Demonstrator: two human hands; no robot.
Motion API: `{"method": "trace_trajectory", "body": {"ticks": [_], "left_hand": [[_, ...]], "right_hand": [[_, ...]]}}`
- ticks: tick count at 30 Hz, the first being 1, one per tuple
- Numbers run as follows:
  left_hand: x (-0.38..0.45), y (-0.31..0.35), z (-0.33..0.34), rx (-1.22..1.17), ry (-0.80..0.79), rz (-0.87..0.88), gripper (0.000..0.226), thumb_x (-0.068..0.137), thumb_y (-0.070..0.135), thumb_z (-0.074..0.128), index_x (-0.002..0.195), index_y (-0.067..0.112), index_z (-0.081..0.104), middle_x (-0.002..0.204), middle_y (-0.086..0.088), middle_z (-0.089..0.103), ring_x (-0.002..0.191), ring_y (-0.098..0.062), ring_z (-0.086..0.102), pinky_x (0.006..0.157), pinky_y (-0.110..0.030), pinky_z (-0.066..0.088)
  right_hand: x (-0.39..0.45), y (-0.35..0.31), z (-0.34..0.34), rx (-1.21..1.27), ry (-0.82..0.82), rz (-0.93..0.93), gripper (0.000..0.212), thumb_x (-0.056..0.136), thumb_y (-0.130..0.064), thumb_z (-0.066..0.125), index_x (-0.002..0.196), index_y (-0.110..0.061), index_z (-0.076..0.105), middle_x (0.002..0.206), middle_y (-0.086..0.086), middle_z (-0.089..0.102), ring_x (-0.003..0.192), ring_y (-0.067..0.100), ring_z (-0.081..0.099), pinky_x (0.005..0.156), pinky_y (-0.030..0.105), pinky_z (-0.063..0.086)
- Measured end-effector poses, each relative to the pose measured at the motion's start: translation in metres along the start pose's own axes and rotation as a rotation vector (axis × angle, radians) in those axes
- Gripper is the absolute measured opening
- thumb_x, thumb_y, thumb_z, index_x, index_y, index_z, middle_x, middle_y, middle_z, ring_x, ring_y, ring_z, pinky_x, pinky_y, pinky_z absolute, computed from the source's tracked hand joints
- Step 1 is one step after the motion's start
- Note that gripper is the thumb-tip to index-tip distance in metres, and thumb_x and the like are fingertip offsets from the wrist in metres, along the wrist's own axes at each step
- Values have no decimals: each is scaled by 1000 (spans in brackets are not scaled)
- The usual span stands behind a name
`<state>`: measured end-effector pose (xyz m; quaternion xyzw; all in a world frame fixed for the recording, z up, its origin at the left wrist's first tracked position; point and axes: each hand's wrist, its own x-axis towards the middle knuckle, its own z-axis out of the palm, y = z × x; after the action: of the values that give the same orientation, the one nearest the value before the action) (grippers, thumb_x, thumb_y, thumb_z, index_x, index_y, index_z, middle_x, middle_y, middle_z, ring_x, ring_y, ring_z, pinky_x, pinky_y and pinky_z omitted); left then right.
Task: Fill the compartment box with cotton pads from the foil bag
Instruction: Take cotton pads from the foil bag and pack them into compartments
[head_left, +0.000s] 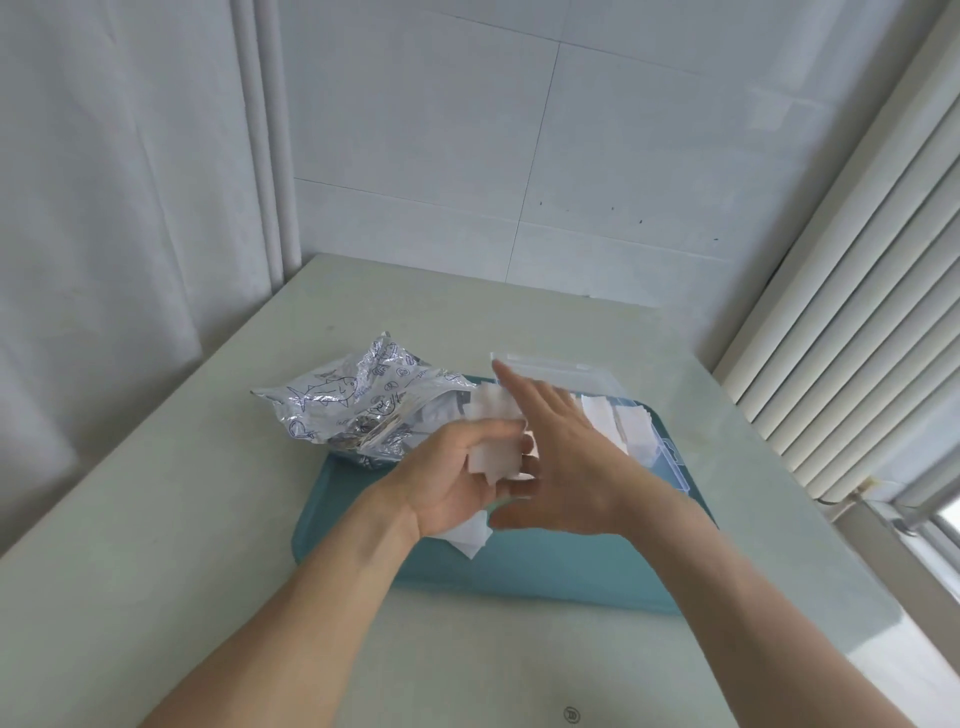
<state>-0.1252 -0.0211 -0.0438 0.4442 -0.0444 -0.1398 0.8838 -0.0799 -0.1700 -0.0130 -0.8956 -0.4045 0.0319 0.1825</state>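
Head view: left hand (457, 467) was nearest, fingers curled round a stack of cotton pads (496, 454) above the teal tray (545, 577), probably to square it before loading. Right hand (561, 457) lay flat, fingers straight, against the stack's side. Loose pads (470, 535) lay beneath. Clear compartment box (660, 447), lid up, sat at the tray's far right edge, partly filled. Foil bag (358, 405) lay open at its far left corner.

Pale greenish-white table (156, 519) set in a corner. Rear wall (519, 130): large white tiles w/ thin grey seams, few dark specks. White curtain (114, 182) on left. White slatted blinds (857, 312) on right; daylight soft, even.
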Motion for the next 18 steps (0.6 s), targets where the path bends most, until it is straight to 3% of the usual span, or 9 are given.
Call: {"method": "trace_trajectory", "body": {"ticks": [2,4,6,8,10,13,15,16,18], "left_hand": [[-2,2,0,-78,-48,-27,28,85,12,61,112,8,65,96,-12,63,85,-24,62,69,-30,52],[-3,3,0,-115,-37,-34,28,81,12,61,108,9,66,97,-13,65,87,-25,64,75,-34,51],[-1,5,2,-107,24,-29,20,80,9,64,99,11,66,91,-12,62,82,-24,64,70,-34,54],[1,6,5,-86,140,4,13,81,6,68,91,12,62,79,-9,55,71,-22,58,61,-33,54],[1,7,8,-44,167,-2,9,85,8,68,93,10,63,77,-9,55,69,-22,58,60,-35,54],[-7,9,17,102,-3,-47,8,84,10,67,89,11,73,86,-11,66,79,-24,64,76,-41,55],[-11,10,20,173,-29,-48,9,85,7,65,88,9,74,87,-12,66,79,-26,64,81,-44,56],[-11,9,20,182,-32,-43,11,87,6,63,94,5,72,91,-15,65,82,-28,62,88,-50,54],[-12,8,17,194,-34,-33,26,86,7,64,111,1,63,103,-20,57,96,-35,57,98,-61,46]], "right_hand": [[4,-6,0,-96,20,-20,126,61,-36,91,158,-35,11,144,-11,39,131,11,35,107,30,36],[7,-6,-2,-57,72,-57,107,59,-36,92,151,-31,36,132,-9,51,123,16,45,103,38,43],[6,-4,-7,-5,109,-72,95,57,-40,93,141,-29,51,123,-7,53,117,18,48,97,41,48],[3,-5,-13,-22,63,-51,106,53,-43,95,145,-32,44,130,-9,49,123,15,42,102,38,43],[2,-8,-15,-23,32,-28,117,51,-42,97,150,-33,35,136,-13,47,129,12,39,104,32,38],[4,-9,-17,9,109,-9,96,56,-35,96,140,-27,52,119,-13,53,125,15,47,95,25,39],[2,-9,-17,-3,76,7,106,53,-40,96,145,-31,44,129,-11,52,127,13,43,101,30,39],[2,-8,-16,4,52,13,111,51,-41,96,146,-33,40,135,-11,49,128,12,41,104,33,39],[3,-8,-12,7,77,-7,98,51,-41,96,138,-32,51,137,-10,49,128,13,42,106,40,41]]}}
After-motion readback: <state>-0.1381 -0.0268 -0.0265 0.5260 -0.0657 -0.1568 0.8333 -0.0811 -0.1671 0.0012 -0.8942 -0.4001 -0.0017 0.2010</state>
